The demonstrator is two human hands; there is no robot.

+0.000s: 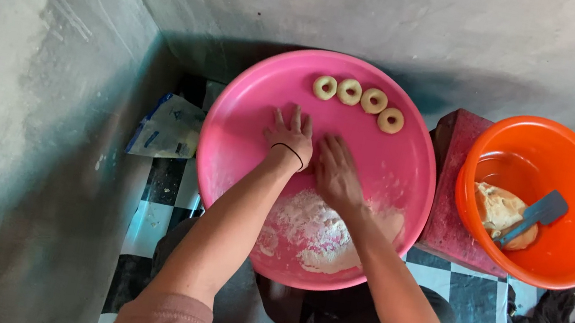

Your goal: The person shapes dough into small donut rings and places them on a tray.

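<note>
Pink round tray (229, 136), floured, with a loose flour heap (314, 232) at its 6 o'clock and four dough rings (360, 100) in a row at 12 o'clock; left hand (291, 139) and right hand (336, 173) lie side by side at centre, each grip flat with fingers spread, pressing down on something hidden beneath the palms. Orange bowl (569, 247) at 3 o'clock holds a dough lump (497, 208) and a blue scraper (535, 217). Rings likely soft, light, easily deformed; best lifted from underneath at the outer edge.

Dusty-pink short sleeves, black wristband (289, 152), perhaps grey trousers.
</note>
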